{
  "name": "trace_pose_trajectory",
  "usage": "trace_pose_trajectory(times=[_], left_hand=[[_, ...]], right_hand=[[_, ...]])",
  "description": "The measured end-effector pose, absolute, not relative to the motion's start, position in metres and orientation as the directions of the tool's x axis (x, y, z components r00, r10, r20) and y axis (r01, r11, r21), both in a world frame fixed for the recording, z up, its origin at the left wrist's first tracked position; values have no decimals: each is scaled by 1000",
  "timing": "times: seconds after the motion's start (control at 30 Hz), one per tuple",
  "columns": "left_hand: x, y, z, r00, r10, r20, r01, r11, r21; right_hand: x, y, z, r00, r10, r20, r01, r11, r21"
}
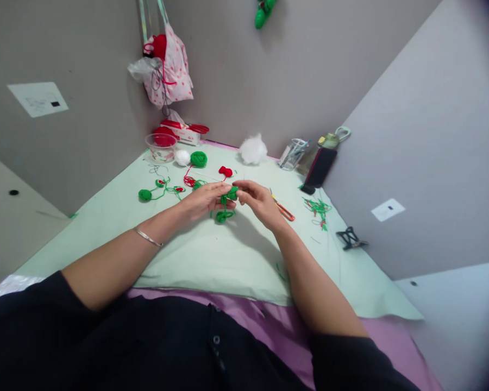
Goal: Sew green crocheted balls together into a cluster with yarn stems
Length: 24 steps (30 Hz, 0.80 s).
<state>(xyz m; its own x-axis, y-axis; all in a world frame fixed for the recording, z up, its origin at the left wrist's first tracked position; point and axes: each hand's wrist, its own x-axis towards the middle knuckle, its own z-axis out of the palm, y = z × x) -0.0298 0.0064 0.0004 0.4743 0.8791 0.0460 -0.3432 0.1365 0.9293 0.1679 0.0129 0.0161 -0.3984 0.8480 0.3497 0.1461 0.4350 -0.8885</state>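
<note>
Presently holding a small green crocheted yarn piece [232, 193] above the middle of the table [195, 266], covered with pale green cloth. Pinching it with the left hand [206, 200] between thumb and other fingers, and pinching its right side with thumb and forefinger of the right hand [259, 202]. Just below, can see a rounded green yarn piece [221, 218], but cannot tell if hanging or lying. Toward the far left corner of the table, can see a round clear plastic tub [160, 156], then a white yarn ball [182, 158] and a bright green yarn ball [198, 159]. Close to the far edge, can notice a heap of white fluffy stuffing [252, 150]. Just beside the right hand, can find scissors with orange handles [286, 211]; nearer to the right edge, a tangle of green and red yarn ends [318, 209] and a small black stand [350, 239].
</note>
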Motion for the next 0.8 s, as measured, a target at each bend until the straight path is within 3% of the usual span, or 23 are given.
trace_pose_trajectory(times=[0.23,0.43,0.53,0.8], left_hand=[[-32,8,7,355,935,1,-502,190,844],[-33,9,7,284,959,-6,-508,156,847],[-33,10,6,283,959,-1,-506,150,849],[-35,12,4,239,971,-2,-490,123,863]], right_hand=[[164,11,13,-250,827,503,190,551,-812],[161,3,16,-214,845,491,247,533,-809],[160,0,20,-192,812,551,336,582,-740],[159,-2,20,-268,786,557,443,614,-653]])
